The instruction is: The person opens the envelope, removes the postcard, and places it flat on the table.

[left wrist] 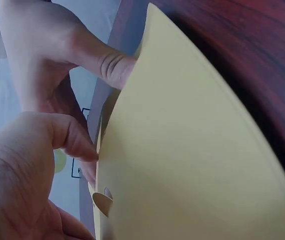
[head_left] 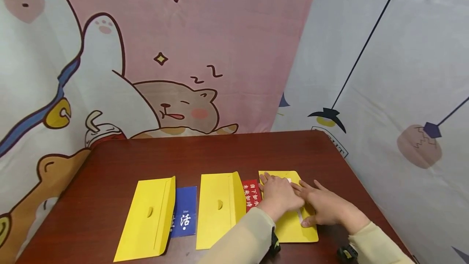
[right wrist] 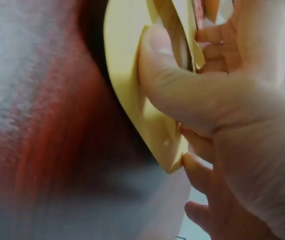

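At the right of the table a yellow envelope (head_left: pixel 289 231) lies under both hands, with a narrow whitish strip showing along it. My left hand (head_left: pixel 280 195) reaches across it; in the left wrist view its thumb (left wrist: pixel 80 142) touches the edge of the envelope's opening. The right hand (head_left: pixel 326 207) holds the envelope's right side. In the right wrist view its thumb (right wrist: pixel 157 60) lies on the yellow paper beside the gaping opening, and other fingertips meet the edge. Left of this envelope, a red card (head_left: pixel 251 194) with white characters sticks out of the middle yellow envelope (head_left: pixel 220 215).
A third yellow envelope (head_left: pixel 146 223) lies at the left, with a blue card (head_left: pixel 186 211) partly out of its right side. All rest on a dark reddish-brown table (head_left: pixel 205 154). Cartoon-printed cloth (head_left: pixel 234 31) hangs behind and at the sides.
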`<control>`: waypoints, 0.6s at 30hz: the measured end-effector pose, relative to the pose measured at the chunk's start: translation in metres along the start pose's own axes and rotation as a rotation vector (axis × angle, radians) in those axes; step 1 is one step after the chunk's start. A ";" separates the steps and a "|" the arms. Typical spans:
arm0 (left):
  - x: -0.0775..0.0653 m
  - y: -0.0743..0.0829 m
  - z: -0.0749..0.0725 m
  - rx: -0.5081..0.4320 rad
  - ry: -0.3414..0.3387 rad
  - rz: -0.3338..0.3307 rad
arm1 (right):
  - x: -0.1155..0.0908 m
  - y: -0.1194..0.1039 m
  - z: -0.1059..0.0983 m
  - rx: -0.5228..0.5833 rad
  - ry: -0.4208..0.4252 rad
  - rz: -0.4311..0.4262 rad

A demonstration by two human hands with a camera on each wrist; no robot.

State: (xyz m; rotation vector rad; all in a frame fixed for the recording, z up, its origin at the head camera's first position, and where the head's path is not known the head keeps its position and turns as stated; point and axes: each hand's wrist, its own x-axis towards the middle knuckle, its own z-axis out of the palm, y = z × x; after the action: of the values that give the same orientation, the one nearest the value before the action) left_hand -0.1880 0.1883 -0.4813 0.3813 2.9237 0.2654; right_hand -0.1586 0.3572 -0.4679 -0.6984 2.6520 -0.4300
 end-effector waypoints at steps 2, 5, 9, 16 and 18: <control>0.000 -0.001 0.000 0.000 -0.002 0.008 | 0.001 -0.002 0.001 -0.020 0.007 -0.003; -0.001 -0.001 -0.001 0.017 -0.004 0.016 | 0.002 -0.003 0.001 0.004 0.002 -0.010; -0.001 -0.001 0.000 0.039 0.000 0.013 | 0.002 -0.002 0.001 0.045 -0.013 -0.015; -0.002 0.000 0.000 0.053 0.004 0.007 | 0.002 -0.002 0.002 -0.036 0.016 0.002; -0.003 -0.001 -0.001 0.031 0.009 0.011 | 0.002 -0.003 0.002 -0.057 0.020 0.011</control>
State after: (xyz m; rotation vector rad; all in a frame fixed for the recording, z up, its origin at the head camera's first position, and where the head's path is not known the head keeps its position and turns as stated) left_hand -0.1855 0.1869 -0.4804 0.4015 2.9384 0.2247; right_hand -0.1583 0.3536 -0.4694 -0.7000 2.6951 -0.3610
